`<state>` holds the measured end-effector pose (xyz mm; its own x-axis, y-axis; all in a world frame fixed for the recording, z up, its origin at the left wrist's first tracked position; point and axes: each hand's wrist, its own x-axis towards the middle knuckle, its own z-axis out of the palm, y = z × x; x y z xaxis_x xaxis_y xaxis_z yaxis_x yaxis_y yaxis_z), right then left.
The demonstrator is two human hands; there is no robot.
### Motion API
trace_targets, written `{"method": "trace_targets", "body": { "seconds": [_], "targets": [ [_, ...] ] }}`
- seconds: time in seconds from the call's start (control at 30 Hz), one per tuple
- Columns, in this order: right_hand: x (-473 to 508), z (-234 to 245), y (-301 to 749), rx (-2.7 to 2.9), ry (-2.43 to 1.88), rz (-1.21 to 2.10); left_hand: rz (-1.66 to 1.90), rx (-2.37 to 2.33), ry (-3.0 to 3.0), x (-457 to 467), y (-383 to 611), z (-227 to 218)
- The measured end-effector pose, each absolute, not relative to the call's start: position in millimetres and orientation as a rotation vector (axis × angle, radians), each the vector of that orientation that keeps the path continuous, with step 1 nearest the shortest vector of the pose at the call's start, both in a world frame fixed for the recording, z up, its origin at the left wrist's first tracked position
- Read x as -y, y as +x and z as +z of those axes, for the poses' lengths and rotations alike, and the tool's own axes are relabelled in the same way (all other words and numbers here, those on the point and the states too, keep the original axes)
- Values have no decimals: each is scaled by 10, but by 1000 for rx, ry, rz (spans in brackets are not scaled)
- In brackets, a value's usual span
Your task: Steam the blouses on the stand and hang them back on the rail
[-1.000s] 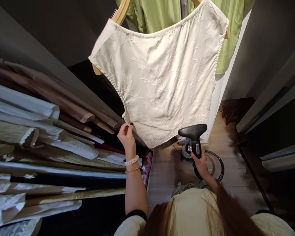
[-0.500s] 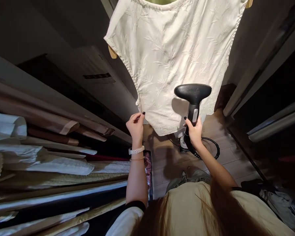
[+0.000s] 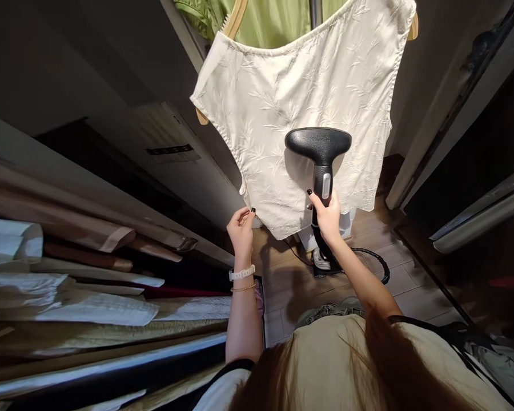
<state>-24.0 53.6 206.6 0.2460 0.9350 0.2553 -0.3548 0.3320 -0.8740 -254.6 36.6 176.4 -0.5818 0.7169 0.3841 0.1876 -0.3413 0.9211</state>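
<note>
A cream sleeveless top (image 3: 274, 108) with embroidered leaves hangs on a wooden hanger (image 3: 235, 20) in front of me. My left hand (image 3: 241, 229) pinches the lower left edge of the top between thumb and fingers. Wrapped round the handle of a black garment steamer head (image 3: 319, 145) is my right hand (image 3: 328, 217), its thumb lying beside the grey button. The wide steamer head is in front of the lower middle of the top; whether it touches the cloth I cannot tell. From the handle's lower end a black hose (image 3: 374, 260) loops near the floor.
Many garments (image 3: 89, 297) hang in a row along the left. Behind the top hangs a green garment (image 3: 274, 23). The steamer's base (image 3: 321, 262) stands on the wood-look floor (image 3: 291, 297) below. A pale post (image 3: 428, 131) rises on the right.
The steamer head has moved left and slightly up across the top. The view has tilted up, so more of the hanger and green garment shows. My left hand keeps its pinch.
</note>
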Motion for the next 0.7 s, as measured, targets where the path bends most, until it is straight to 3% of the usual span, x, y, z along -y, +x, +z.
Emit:
{"method": "trace_targets", "body": {
  "seconds": [0.23,0.7],
  "targets": [
    [-567,1991,-318,918,-798,1083,1927,-1569,1228,-240,-2530,1735],
    [-433,1218,-572,862,-940,1237,1852,-1611,1308,-123,-2588,1774]
  ]
}}
